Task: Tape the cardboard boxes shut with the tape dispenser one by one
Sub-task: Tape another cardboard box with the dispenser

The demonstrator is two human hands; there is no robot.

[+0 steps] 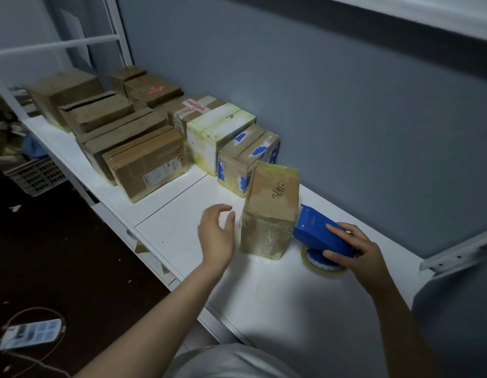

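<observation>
The right hand (359, 252) was found clamped on the tape dispenser (317, 234); the left hand (216, 233), grip apart, was judged needed against the centre-frame box (272, 208).

Black handwritten figures stand on the nearest cardboard box (272, 197), too blurred to read surely.

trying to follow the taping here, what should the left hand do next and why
Probably set the left hand against the standing box to steady it: the hand hangs open just short of its left side, while the right hand grips the blue tape dispenser with its front at the box's right side.
</observation>
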